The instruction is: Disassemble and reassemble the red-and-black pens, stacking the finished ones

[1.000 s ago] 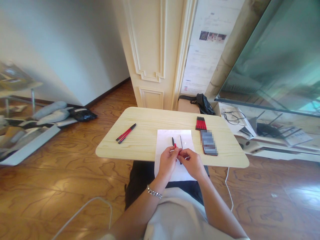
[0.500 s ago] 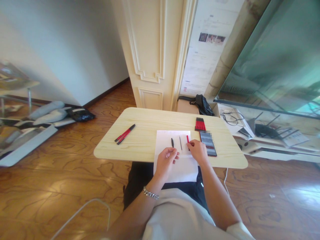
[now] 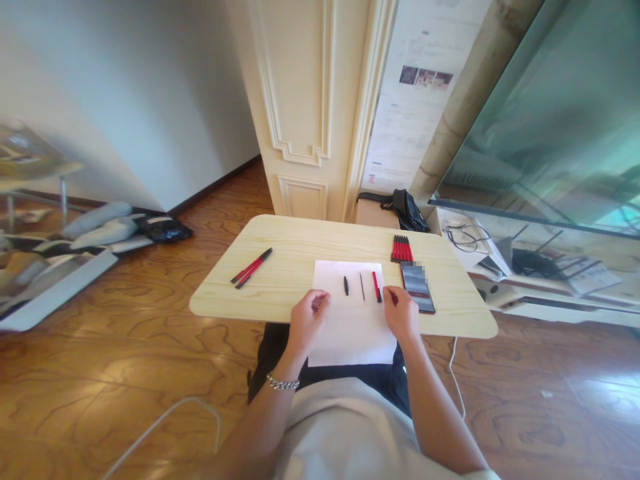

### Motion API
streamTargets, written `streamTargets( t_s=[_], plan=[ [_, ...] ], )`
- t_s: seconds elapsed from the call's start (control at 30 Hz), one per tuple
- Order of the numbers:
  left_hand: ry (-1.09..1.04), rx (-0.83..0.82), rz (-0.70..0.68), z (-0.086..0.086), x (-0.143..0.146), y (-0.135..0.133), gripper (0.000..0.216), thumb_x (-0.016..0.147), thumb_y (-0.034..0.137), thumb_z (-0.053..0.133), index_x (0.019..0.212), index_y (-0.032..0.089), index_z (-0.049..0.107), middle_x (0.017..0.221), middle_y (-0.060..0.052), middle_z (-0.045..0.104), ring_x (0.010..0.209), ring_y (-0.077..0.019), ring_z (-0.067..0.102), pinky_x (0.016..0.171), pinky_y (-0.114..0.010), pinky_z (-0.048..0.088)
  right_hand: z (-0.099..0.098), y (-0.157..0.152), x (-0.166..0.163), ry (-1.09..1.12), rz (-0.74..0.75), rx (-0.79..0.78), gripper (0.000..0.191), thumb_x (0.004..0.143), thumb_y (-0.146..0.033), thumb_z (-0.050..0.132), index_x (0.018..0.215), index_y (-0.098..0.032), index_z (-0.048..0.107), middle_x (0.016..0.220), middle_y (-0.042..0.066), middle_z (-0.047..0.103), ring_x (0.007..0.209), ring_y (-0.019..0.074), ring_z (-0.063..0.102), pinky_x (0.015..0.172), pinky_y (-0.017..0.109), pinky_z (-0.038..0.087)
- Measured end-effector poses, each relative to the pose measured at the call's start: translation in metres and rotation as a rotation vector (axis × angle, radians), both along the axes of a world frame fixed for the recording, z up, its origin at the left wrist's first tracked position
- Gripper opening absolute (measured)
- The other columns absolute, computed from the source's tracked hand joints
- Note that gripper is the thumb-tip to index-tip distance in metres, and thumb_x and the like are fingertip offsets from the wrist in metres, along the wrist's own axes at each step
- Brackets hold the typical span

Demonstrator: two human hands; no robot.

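A white sheet of paper (image 3: 350,333) lies at the near edge of a light wooden table (image 3: 280,287). On it, side by side, lie a short black pen piece (image 3: 345,285), a thin dark refill (image 3: 362,286) and a red pen barrel (image 3: 376,287). My right hand (image 3: 401,312) rests on the paper's right side, fingertips just beside the red barrel and holding nothing. At the paper's left edge my left hand (image 3: 306,320) is loosely curled, thumb against forefinger; what it holds, if anything, is hidden. A metal bracelet is on that wrist.
A row of several red-and-black pens (image 3: 401,248) and a dark flat pack (image 3: 418,288) lie right of the paper. Two more pens (image 3: 251,267) lie on the table's left. A black bag (image 3: 410,207) sits behind the table; a white cable (image 3: 457,380) runs over the wooden floor.
Both hands held the pen together over the paper; the right hand then carried the red barrel right and laid it down. The left hand drew back to the paper's left edge.
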State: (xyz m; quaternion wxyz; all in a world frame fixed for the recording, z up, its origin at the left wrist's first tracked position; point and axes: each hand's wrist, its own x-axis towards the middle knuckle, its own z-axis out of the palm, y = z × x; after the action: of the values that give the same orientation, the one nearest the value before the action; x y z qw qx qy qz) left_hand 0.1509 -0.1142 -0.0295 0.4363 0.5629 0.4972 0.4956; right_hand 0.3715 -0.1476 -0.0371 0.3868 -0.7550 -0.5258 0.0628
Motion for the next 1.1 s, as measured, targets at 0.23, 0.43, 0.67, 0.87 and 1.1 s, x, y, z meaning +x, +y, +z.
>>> streamTargets(
  t_s=[0.23, 0.43, 0.67, 0.87, 1.1],
  plan=[
    [0.195, 0.057, -0.091, 0.0, 0.001, 0.01, 0.012, 0.075, 0.033, 0.062, 0.078, 0.023, 0.068, 0.077, -0.003, 0.069, 0.074, -0.0203, 0.063, 0.074, -0.03, 0.045, -0.009, -0.003, 0.0, 0.017, 0.04, -0.026, 0.031, 0.088, -0.031, 0.039, 0.094, -0.018, 0.066, 0.09, 0.008, 0.068, 0.082, 0.02, 0.061, 0.074, 0.028, 0.041],
    [0.18, 0.056, -0.071, -0.003, 0.002, 0.016, 0.014, 0.076, 0.035, 0.062, 0.079, 0.023, 0.068, 0.078, -0.004, 0.07, 0.075, -0.0204, 0.064, 0.074, -0.03, 0.046, 0.0, 0.005, 0.007, -0.023, 0.045, -0.081, 0.027, 0.089, -0.03, 0.041, 0.091, -0.02, 0.066, 0.087, 0.005, 0.069, 0.08, 0.0189, 0.061, 0.071, 0.027, 0.039],
    [0.122, 0.088, 0.028, -0.004, -0.001, 0.01, 0.023, 0.079, 0.04, 0.06, 0.088, 0.019, 0.067, 0.084, -0.005, 0.07, 0.08, -0.0198, 0.065, 0.075, -0.029, 0.047, 0.016, 0.035, 0.015, -0.12, 0.036, -0.268, 0.026, 0.087, -0.036, 0.048, 0.09, -0.019, 0.067, 0.088, 0.007, 0.069, 0.08, 0.019, 0.061, 0.068, 0.026, 0.037],
    [0.184, 0.106, 0.024, -0.004, -0.002, 0.004, 0.027, 0.082, 0.041, 0.056, 0.093, 0.018, 0.066, 0.086, -0.005, 0.07, 0.079, -0.018, 0.065, 0.072, -0.028, 0.048, 0.02, 0.06, 0.013, -0.227, 0.026, -0.444, 0.033, 0.087, -0.044, 0.046, 0.086, -0.018, 0.067, 0.09, 0.011, 0.069, 0.089, 0.022, 0.062, 0.072, 0.028, 0.038],
    [0.117, 0.101, -0.061, -0.002, 0.011, -0.006, 0.025, 0.083, 0.04, 0.057, 0.091, 0.018, 0.066, 0.085, -0.005, 0.07, 0.079, -0.0176, 0.064, 0.071, -0.027, 0.047, 0.015, 0.071, 0.012, -0.257, -0.007, -0.528, 0.036, 0.085, -0.046, 0.047, 0.089, -0.017, 0.069, 0.093, 0.014, 0.069, 0.093, 0.0244, 0.062, 0.077, 0.03, 0.04]
  ],
)
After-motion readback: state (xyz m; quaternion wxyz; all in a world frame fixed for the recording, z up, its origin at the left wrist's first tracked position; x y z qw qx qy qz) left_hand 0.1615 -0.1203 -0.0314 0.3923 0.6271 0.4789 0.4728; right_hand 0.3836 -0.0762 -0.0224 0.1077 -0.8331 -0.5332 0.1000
